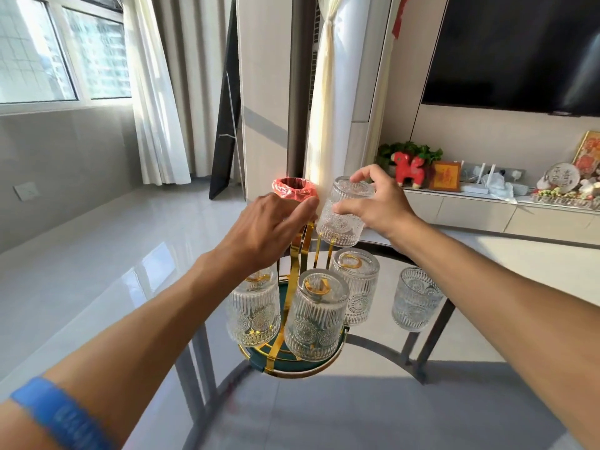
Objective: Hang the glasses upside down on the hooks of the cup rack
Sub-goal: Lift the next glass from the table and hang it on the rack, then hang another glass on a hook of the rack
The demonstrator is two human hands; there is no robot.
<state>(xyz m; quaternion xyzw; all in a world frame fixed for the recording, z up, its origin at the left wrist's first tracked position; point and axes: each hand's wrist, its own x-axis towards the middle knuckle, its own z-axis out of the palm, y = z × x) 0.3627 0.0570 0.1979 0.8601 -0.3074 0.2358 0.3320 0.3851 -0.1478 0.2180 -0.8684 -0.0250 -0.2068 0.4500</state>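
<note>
A gold cup rack (293, 280) with a dark green base stands on the glass table (373, 401). Three ribbed clear glasses hang upside down on its hooks: one on the left (253, 308), one in front (316, 319), one on the right (355, 285). My right hand (376, 203) grips a fourth glass (342, 219), mouth down and tilted, at the rack's far right side just above a gold hook. My left hand (271, 228) is closed over the top of the rack, hiding its handle. Another glass (414, 300) stands apart on the table to the right.
The round table's far edge runs just behind the rack. A bin with a red liner (293, 190) stands on the floor beyond my left hand. A low TV cabinet (487, 209) with ornaments lines the right wall.
</note>
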